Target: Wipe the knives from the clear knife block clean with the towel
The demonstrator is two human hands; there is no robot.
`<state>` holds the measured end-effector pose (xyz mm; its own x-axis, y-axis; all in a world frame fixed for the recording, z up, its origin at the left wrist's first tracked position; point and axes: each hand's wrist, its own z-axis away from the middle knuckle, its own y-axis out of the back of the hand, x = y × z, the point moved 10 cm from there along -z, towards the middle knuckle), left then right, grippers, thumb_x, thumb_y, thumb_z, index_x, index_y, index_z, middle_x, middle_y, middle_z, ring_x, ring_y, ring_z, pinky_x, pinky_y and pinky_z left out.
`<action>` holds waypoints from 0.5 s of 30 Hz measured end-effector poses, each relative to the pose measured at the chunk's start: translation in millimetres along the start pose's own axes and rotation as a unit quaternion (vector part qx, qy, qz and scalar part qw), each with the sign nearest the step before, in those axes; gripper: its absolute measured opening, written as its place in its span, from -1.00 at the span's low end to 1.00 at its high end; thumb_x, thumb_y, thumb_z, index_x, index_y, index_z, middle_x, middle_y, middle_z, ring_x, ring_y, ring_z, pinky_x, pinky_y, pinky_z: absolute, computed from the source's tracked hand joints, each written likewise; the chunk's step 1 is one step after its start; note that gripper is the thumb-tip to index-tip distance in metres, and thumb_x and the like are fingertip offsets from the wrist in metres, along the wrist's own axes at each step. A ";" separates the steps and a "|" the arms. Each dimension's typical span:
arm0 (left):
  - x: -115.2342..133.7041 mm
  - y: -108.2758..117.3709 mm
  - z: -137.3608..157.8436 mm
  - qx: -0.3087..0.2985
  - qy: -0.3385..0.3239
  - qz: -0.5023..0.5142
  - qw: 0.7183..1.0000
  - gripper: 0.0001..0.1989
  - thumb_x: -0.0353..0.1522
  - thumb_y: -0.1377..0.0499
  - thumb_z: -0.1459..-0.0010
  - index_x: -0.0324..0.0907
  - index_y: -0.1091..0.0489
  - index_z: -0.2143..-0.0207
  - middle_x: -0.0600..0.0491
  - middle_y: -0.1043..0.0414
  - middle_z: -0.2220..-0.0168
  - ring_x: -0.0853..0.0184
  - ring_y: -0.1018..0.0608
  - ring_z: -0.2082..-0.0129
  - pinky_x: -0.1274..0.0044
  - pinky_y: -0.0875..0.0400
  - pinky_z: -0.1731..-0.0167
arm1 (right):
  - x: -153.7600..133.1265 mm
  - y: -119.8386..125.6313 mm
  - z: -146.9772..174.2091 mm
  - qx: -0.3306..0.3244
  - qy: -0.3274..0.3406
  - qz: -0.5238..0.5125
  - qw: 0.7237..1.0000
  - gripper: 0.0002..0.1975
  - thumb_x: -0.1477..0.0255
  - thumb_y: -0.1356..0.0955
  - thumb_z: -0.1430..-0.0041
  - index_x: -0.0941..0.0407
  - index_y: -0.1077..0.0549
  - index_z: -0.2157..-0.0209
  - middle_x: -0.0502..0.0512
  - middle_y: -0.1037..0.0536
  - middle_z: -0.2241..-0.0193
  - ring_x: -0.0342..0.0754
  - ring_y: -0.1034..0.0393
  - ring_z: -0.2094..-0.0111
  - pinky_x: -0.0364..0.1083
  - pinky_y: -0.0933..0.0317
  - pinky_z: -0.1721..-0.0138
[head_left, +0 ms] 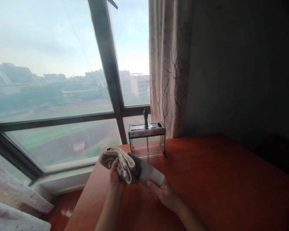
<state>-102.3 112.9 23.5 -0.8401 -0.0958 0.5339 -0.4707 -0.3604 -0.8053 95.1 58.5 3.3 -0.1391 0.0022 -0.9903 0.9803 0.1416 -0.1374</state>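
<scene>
My left hand point(117, 179) grips a thick folded towel point(118, 157), brown-grey with cream edges, the thumb lying over its side. In my right hand point(165, 194) is a cleaver point(149, 173) with a broad grey blade, held at its near right end. The handle is hidden by my fingers. The blade's far end meets the towel's right side, and the two overlap there. Just beyond both hands stands a clear-sided knife block point(146, 130) with a dark metal top. A dark-handled knife point(145, 118) stands upright in it, its thin blade showing through the clear front.
Everything is above or on a reddish-brown wooden table point(219, 179). Its left edge runs beside a low window sill point(69, 179). A large framed window point(50, 93) fills the left. A patterned curtain point(170, 70) hangs behind the knife block, and another curtain point(16, 195) is at lower left.
</scene>
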 end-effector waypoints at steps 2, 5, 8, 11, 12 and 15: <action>-5.7 -0.8 1.6 0.002 0.015 0.005 1.000 -0.88 -0.42 -0.15 -0.11 -0.23 -0.48 0.32 0.04 -0.58 0.42 0.29 -0.62 0.41 0.46 -0.54 0.25 | 1.7 -2.0 -3.3 -0.010 -0.029 -0.025 0.999 -0.56 0.01 -0.39 0.00 0.14 -0.51 0.41 -0.08 -0.38 0.67 -0.22 -0.11 0.70 -0.22 0.00 0.69; -13.5 -3.3 3.8 -0.001 0.025 0.001 1.000 -0.89 -0.43 -0.16 -0.12 -0.23 -0.47 0.30 0.04 -0.58 0.42 0.28 -0.62 0.38 0.48 -0.55 0.27 | 1.6 5.2 -8.9 0.018 -0.034 -0.071 0.997 -0.51 -0.01 -0.38 0.00 0.17 -0.52 0.33 0.00 -0.50 0.55 -0.15 -0.31 0.59 -0.18 -0.20 0.55; -19.8 -5.3 5.8 -0.003 0.025 -0.007 1.000 -0.89 -0.43 -0.15 -0.14 -0.23 -0.46 0.29 0.04 -0.57 0.42 0.28 -0.62 0.41 0.48 -0.56 0.30 | -3.0 10.2 -11.7 0.037 0.017 -0.040 0.998 -0.50 0.01 -0.37 -0.04 0.18 -0.54 0.27 0.12 -0.58 0.41 0.01 -0.46 0.38 -0.06 -0.32 0.30; -31.3 -5.5 8.5 -0.003 0.045 -0.023 0.999 -0.88 -0.43 -0.15 -0.14 -0.26 -0.46 0.28 0.01 -0.57 0.42 0.28 -0.62 0.44 0.47 -0.56 0.34 | -5.5 10.7 -9.1 0.048 0.057 0.032 0.997 -0.56 0.04 -0.39 -0.02 0.15 -0.56 0.32 0.15 -0.59 0.42 0.09 -0.47 0.32 -0.03 -0.32 0.28; -35.8 -5.2 9.6 -0.002 0.053 -0.027 0.998 -0.88 -0.42 -0.14 -0.15 -0.27 -0.46 0.29 0.01 -0.57 0.43 0.27 -0.62 0.45 0.47 -0.56 0.35 | -6.2 11.1 -7.4 0.052 0.063 0.048 0.995 -0.59 0.05 -0.40 -0.01 0.13 -0.57 0.35 0.14 -0.59 0.45 0.09 -0.47 0.32 -0.05 -0.32 0.30; -45.2 -4.2 12.2 0.008 0.068 -0.029 0.997 -0.87 -0.40 -0.12 -0.16 -0.26 -0.46 0.34 0.01 -0.56 0.48 0.25 -0.62 0.46 0.46 -0.56 0.37 | -8.2 11.5 -2.9 0.049 0.063 0.066 0.995 -0.68 0.11 -0.43 0.03 0.09 -0.56 0.45 0.07 -0.54 0.56 0.06 -0.45 0.40 -0.09 -0.29 0.38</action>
<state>-59.0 107.5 5.9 -0.8408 0.0526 0.5387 -0.5165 -0.3757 -0.7695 107.1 62.9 9.9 -0.0180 0.1398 -0.9900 0.9993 0.0355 -0.0131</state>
